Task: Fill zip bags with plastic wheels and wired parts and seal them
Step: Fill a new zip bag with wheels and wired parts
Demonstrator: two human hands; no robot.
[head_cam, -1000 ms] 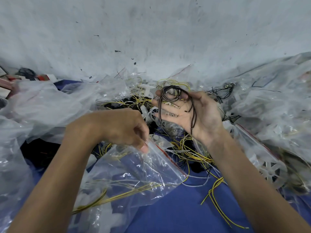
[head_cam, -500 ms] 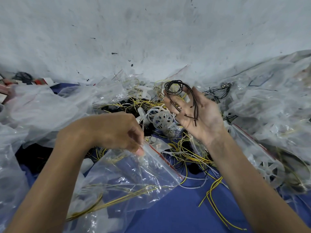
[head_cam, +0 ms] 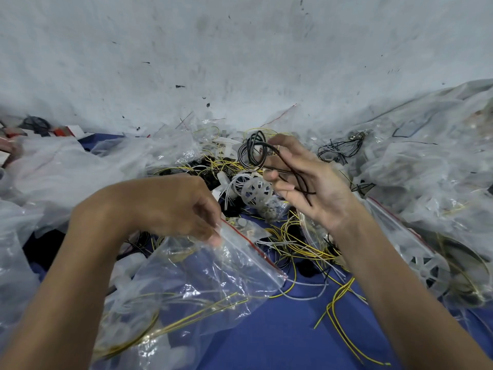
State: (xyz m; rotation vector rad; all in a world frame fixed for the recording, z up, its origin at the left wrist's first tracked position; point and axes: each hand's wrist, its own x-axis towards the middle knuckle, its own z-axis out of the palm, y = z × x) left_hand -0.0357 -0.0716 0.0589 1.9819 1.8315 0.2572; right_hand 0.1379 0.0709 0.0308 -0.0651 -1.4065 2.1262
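Note:
My left hand point(head_cam: 170, 206) pinches the top edge of a clear zip bag point(head_cam: 202, 284) with a red seal strip; yellow wires lie inside it. Held palm-up above the pile, my right hand point(head_cam: 312, 182) has a coil of black wire point(head_cam: 253, 153) looped over its curled fingers. A white plastic spoked wheel point(head_cam: 254, 189) lies in the pile just left of that hand. Loose yellow and white wires point(head_cam: 306, 252) are tangled on the blue surface between my arms.
Heaps of clear plastic bags point(head_cam: 426, 161) rise at the right and at the left point(head_cam: 53, 169). Another white wheel point(head_cam: 426, 271) sits inside a bag at the right. A grey wall point(head_cam: 240, 54) stands behind. Bare blue surface point(head_cam: 280, 337) shows near the front.
My right hand has curled its fingers more around the black wire coil and shifted slightly. My left hand keeps its pinch on the bag edge.

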